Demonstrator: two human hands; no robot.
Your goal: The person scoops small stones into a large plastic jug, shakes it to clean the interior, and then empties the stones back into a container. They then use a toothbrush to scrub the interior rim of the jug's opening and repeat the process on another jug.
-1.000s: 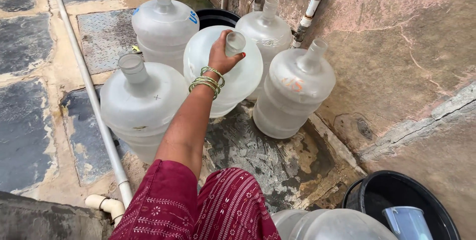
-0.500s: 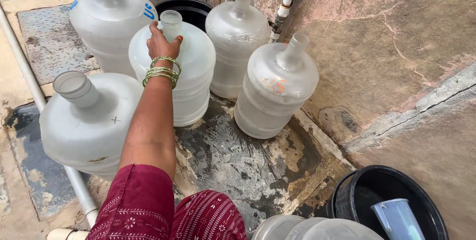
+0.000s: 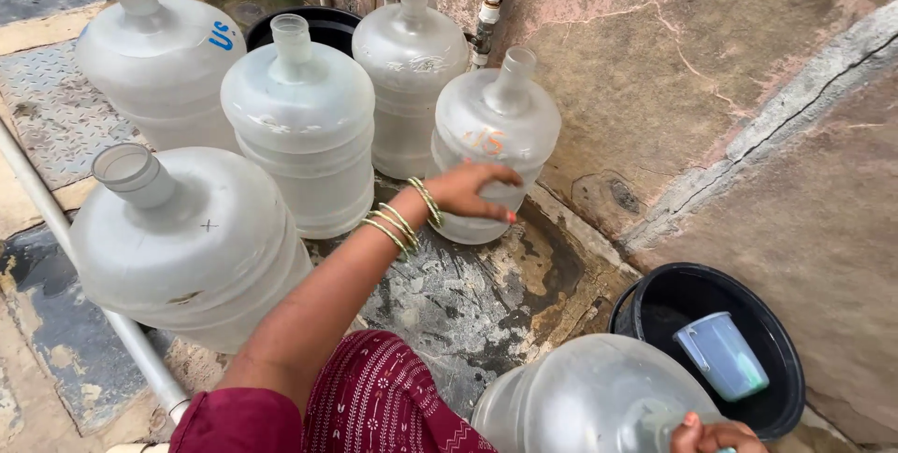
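My left hand, with bangles at the wrist, reaches out with its fingers apart against the lower side of a clear water jug that stands by the wall. It holds nothing. My right hand shows only partly at the bottom edge, closed around the neck of a near jug that lies tilted. A middle jug stands upright just left of my left arm.
Three more clear jugs stand around: one at the back left, one at the back, one tilted at the left. A black bucket holds a pale blue mug. A white pipe runs along the wet stone floor.
My left hand has let go of the middle jug's neck and moved right and down to the jug by the wall. The view has swung right, and my right hand has come into sight.
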